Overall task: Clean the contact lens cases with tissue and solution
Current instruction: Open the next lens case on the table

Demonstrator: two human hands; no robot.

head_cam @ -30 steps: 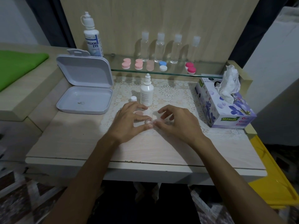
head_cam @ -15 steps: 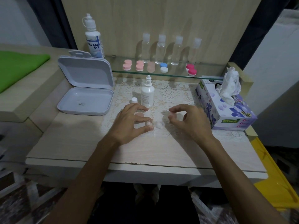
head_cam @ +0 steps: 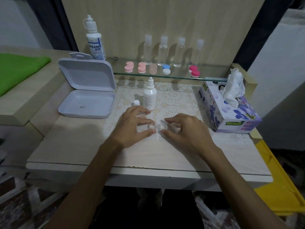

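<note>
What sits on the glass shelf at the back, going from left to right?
Big Dream Eye bottle → two pink lens cases → pale peach case → blue-and-white case → magenta case.
</note>
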